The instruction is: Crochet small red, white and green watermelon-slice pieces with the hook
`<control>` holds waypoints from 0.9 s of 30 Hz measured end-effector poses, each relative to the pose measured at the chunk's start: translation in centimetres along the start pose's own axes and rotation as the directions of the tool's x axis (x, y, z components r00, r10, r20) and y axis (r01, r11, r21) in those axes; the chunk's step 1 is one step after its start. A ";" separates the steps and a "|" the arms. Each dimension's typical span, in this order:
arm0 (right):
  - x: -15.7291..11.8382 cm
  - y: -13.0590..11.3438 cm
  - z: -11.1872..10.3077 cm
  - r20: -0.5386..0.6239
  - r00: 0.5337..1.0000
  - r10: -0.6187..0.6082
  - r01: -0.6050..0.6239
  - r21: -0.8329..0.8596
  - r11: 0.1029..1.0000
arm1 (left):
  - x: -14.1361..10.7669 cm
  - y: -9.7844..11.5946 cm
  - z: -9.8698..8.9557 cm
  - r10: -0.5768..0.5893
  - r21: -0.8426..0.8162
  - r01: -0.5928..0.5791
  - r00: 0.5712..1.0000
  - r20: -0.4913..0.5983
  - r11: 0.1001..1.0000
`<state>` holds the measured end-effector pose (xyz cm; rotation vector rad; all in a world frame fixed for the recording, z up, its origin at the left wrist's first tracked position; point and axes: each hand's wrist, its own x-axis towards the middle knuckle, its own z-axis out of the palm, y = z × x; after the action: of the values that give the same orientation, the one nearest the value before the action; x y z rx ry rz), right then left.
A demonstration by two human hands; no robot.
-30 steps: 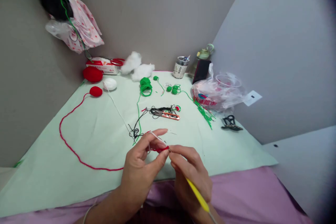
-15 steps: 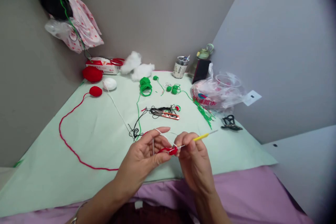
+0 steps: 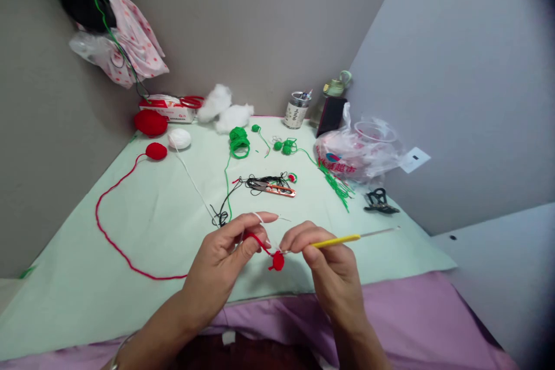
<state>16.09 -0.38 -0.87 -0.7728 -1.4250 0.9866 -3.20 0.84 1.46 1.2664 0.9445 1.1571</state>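
Note:
A small red crochet piece (image 3: 278, 261) hangs between my hands above the near part of the table. My left hand (image 3: 225, 254) pinches red yarn (image 3: 259, 241) running to that piece, with white yarn (image 3: 259, 217) looped over its raised index finger. My right hand (image 3: 332, 257) is closed on a crochet hook (image 3: 336, 241) with a yellow handle. The hook's one end points right, past the hand; its other end is by the top of the red piece, partly covered by my fingers. Whether it sits inside a stitch I cannot tell.
Red yarn balls (image 3: 156, 151) and a white ball (image 3: 179, 139) lie at back left. Thread snips (image 3: 277, 189) rest on tangled black yarn (image 3: 260, 179) beyond my hands. Green yarn (image 3: 239, 142), stuffing (image 3: 234, 118), a plastic bag (image 3: 347, 153) and a black claw clip (image 3: 380, 202) lie around.
The red piece has come out of my left fingers and now hangs lower. My right hand has turned the hook, showing more of its handle and far end. My left fingers pinch the red yarn.

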 end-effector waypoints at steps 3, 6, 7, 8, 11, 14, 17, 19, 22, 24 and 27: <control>0.3 0.6 0.4 0.023 0.997 0.075 -0.078 0.154 0.985 | 0.0 -0.2 0.2 -0.030 -0.013 0.030 1.000 0.004 0.999; 0.6 1.1 0.8 -0.023 0.993 0.114 -0.103 0.275 0.956 | 0.0 -0.5 0.4 -0.096 -0.107 0.093 0.995 -0.024 0.990; 0.6 1.2 0.9 -0.035 0.993 0.113 -0.098 0.291 0.952 | 0.0 -0.5 0.5 -0.136 -0.175 0.128 0.990 -0.036 0.976; 0.7 1.2 1.0 -0.041 0.993 0.108 -0.091 0.298 0.950 | 0.0 -0.5 0.7 -0.184 -0.257 0.168 0.982 -0.041 0.952; 0.9 1.4 1.0 -0.059 0.995 0.080 -0.059 0.295 0.954 | 0.1 -0.3 1.0 -0.312 -0.504 0.257 0.950 -0.025 0.824; 0.9 1.6 0.9 -0.107 0.993 0.045 -0.010 0.310 0.951 | 0.5 -0.1 1.2 -0.360 -0.644 0.260 0.933 -0.026 0.720; 0.8 1.8 0.7 -0.132 0.991 -0.005 0.043 0.283 0.958 | 0.7 0.1 1.1 -0.409 -0.715 0.272 0.912 -0.023 0.644; 0.6 2.0 0.6 -0.136 0.990 -0.040 0.069 0.215 0.974 | 0.7 0.2 1.1 -0.411 -0.733 0.285 0.912 0.008 0.618; 0.3 2.2 0.4 -0.127 0.989 -0.078 0.095 0.140 0.986 | 0.4 0.4 1.0 -0.350 -0.702 0.298 0.934 0.075 0.646; 0.2 2.3 0.3 -0.117 0.989 -0.091 0.107 0.133 0.985 | 0.2 0.5 1.1 -0.299 -0.630 0.304 0.947 0.119 0.714; 0.1 2.2 0.3 -0.103 0.990 -0.096 0.110 0.144 0.983 | 0.0 0.3 1.3 -0.253 -0.485 0.278 0.960 0.118 0.829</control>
<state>15.62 0.60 -2.83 -0.6216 -1.2806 0.9519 -1.93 0.60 1.86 0.7122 0.6944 1.0520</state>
